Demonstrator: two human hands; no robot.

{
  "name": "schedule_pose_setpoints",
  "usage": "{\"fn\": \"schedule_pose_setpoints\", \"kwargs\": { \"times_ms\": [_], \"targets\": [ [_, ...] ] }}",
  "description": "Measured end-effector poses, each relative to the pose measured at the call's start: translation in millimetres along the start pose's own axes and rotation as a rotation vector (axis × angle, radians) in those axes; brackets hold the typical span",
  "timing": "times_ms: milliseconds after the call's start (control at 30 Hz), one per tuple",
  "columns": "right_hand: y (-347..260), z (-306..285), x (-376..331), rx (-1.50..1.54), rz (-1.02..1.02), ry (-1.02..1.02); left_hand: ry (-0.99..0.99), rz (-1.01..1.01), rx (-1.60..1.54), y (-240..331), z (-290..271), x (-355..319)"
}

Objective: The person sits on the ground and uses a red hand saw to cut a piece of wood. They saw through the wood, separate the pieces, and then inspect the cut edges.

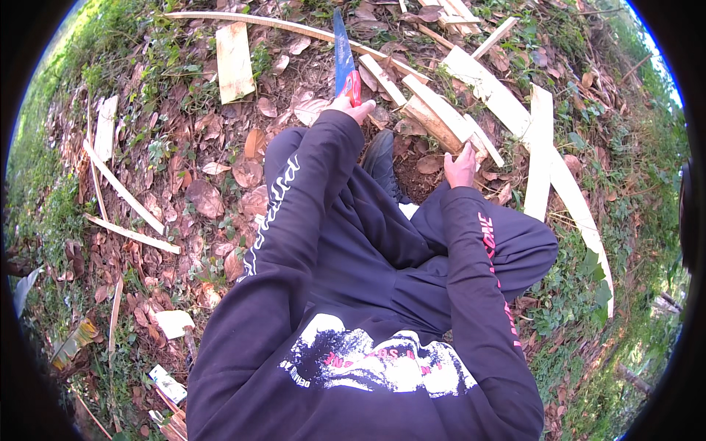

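My left hand [351, 109] is closed around the red handle of a hand saw [343, 51], whose blue blade points away from me over the leaf litter. My right hand [461, 167] grips the near end of a pale wooden plank [438, 116] that lies on the ground ahead of me. Both arms wear dark long sleeves with printed lettering. My black shoe [380, 160] rests on the soil between the two hands, just left of the plank end. The saw blade is apart from the plank, to its left.
Several cut wooden boards and thin strips lie scattered around: a short board [234, 62] at upper left, long planks [540, 151] at right, slats [121, 191] at left. Dry brown leaves and green weeds cover the ground. Small offcuts [174, 322] lie near my lower left.
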State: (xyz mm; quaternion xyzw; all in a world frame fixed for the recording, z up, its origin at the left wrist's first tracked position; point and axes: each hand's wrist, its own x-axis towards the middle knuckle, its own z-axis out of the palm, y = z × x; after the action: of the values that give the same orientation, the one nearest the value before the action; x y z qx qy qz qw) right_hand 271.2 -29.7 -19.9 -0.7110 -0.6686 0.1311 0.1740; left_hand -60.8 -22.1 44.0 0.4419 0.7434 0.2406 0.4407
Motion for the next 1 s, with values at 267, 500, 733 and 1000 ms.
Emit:
{"fn": "schedule_pose_setpoints", "kwargs": {
  "times_ms": [267,500,733,1000],
  "targets": [
    [6,4,1,0.009,-0.036,0.067,-0.018,0.028,-0.029,2,2,1],
    [8,7,2,0.017,-0.049,0.095,-0.007,0.024,-0.040,1,4,0],
    [7,6,1,0.014,-0.032,0.070,-0.062,0.020,-0.079,-1,5,2],
    [8,9,1,0.014,-0.035,0.066,-0.063,0.032,-0.124,-8,7,7]
  ]
}}
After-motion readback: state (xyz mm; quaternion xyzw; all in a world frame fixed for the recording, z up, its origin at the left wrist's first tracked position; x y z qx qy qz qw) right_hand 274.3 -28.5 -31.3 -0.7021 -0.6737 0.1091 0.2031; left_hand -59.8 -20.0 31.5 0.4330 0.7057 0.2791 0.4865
